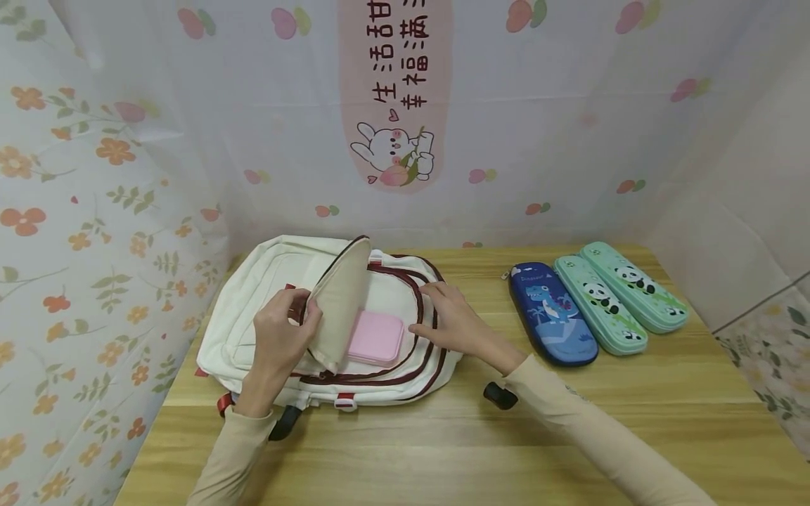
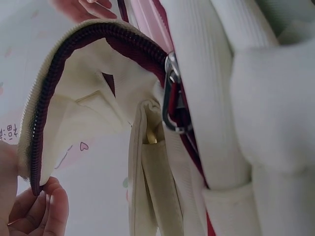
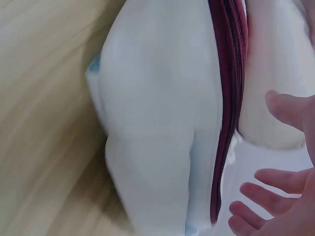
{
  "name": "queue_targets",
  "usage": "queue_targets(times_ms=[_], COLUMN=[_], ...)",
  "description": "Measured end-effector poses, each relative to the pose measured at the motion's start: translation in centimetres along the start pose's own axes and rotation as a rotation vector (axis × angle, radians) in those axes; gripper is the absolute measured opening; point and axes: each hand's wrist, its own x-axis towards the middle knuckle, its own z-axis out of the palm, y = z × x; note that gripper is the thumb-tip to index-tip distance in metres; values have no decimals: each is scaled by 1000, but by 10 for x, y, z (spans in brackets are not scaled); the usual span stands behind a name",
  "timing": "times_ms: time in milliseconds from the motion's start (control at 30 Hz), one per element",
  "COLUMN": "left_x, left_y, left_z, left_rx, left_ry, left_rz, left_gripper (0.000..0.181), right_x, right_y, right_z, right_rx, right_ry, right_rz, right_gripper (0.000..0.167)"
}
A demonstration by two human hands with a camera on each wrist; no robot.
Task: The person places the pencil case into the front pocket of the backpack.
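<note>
A white backpack (image 1: 253, 281) with maroon zippers lies flat on the wooden table, its front pocket unzipped. The pocket's cream-lined flap (image 1: 340, 309) stands lifted, and my left hand (image 1: 281, 330) pinches its zippered edge between thumb and fingers. In the left wrist view, those fingertips (image 2: 56, 204) hold the end of the dark zipper edge (image 2: 37, 147). A flat pink square case (image 1: 376, 337) lies in the opened pocket. My right hand (image 1: 457, 320) hovers over the bag's right end with fingers spread; the right wrist view shows nothing held in it.
To the right lie a dark blue dinosaur pencil case (image 1: 553, 313) and two mint panda pencil cases, one nearer (image 1: 600, 303) and one farther (image 1: 635, 287). Black strap ends (image 1: 500, 396) poke out near the bag. A printed curtain (image 1: 285, 140) hangs behind the table.
</note>
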Motion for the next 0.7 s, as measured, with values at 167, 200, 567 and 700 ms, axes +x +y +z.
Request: queue_targets(times_ms=[167, 200, 567, 700], left_x=[-1, -2, -4, -5], left_y=[0, 0, 1, 0], left_z=[0, 0, 1, 1], left_rx=[-8, -7, -3, 3], left_ry=[-7, -7, -22, -24], left_rz=[-6, -6, -11, -13], left_gripper=[9, 9, 8, 9], right_x=[-9, -11, -41, -53], right_y=[13, 16, 52, 64], right_z=[-14, -16, -31, -38], right_rx=[-3, -7, -48, -75], right_ry=[38, 46, 77, 116], right_rz=[44, 51, 209, 220], right_gripper=[72, 71, 76, 76])
